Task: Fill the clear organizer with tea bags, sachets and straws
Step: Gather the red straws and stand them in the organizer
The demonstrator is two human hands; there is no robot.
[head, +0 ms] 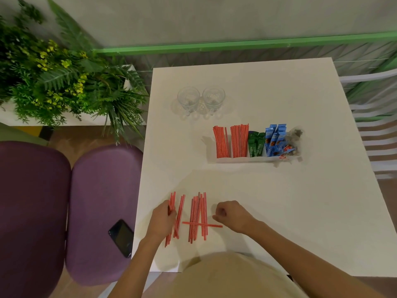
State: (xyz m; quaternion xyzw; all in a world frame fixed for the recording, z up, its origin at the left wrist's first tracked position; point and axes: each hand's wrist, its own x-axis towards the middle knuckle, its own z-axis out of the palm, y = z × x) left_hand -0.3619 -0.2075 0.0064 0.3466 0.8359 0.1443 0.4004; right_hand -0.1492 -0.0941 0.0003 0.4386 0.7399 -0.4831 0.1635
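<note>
My left hand [161, 220] closes around a small bunch of red straws [171, 214] near the table's [279, 211] front edge; I should square their ends before lifting. Beside them lies the bigger loose pile [198, 216], one straw crosswise. My right hand [233, 215] is curled, holding nothing that I can see. Farther back, the organizer [255, 159] already holds straws, sachets and tea bags.

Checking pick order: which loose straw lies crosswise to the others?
The single straw lying sideways across the middle pile, by the right hand; the others point away from the person.
</note>
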